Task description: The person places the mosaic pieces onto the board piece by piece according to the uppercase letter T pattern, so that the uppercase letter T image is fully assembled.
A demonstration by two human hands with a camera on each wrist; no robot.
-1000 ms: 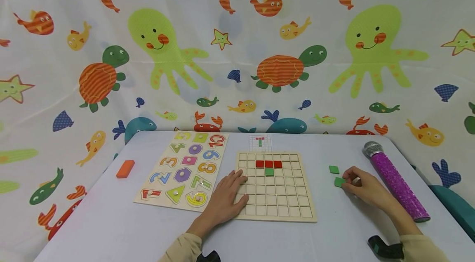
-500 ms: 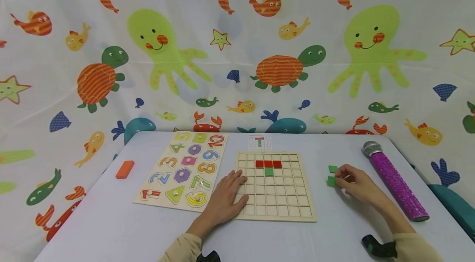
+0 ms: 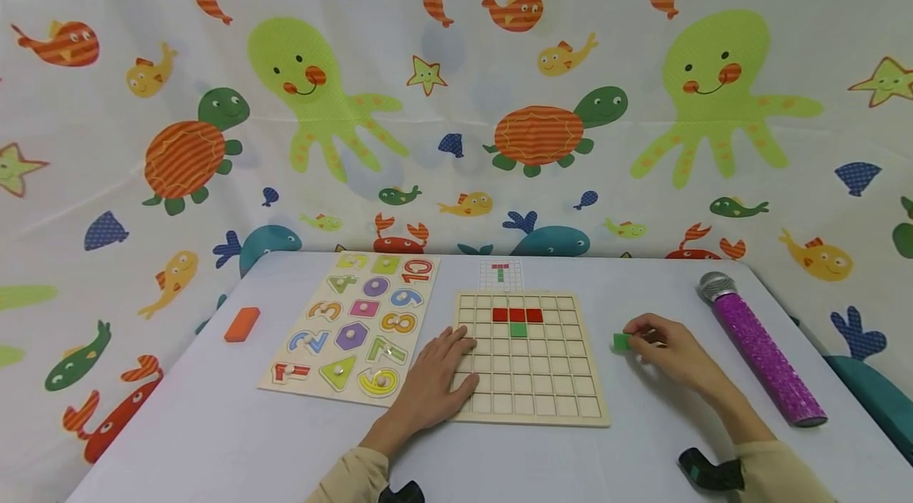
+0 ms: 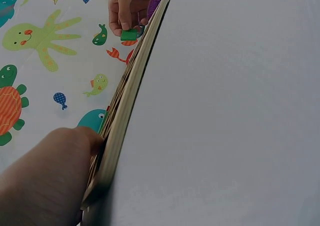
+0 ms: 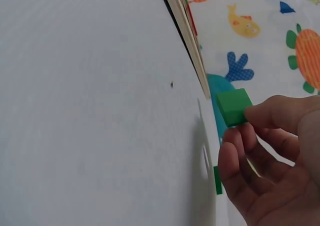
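My right hand pinches a green square tile between thumb and fingertips, a little above the table. A second green tile lies on the table behind that hand, hidden from the head view. To the left is the wooden grid board. Its upper part carries a row of three red tiles, with a green tile under the middle one. My left hand rests with spread fingers over the board's left edge, its thumb on the lower left squares.
A number and shape puzzle board lies left of the grid board. Behind the grid is a small printed pattern card. A purple glittery microphone lies at the right, an orange block at the far left. A sea-animal cloth hangs behind.
My right hand has picked up one green tile and moved left with it, toward the grid board. The other loose tile has passed out of the head view behind the hand. My left hand stays put.
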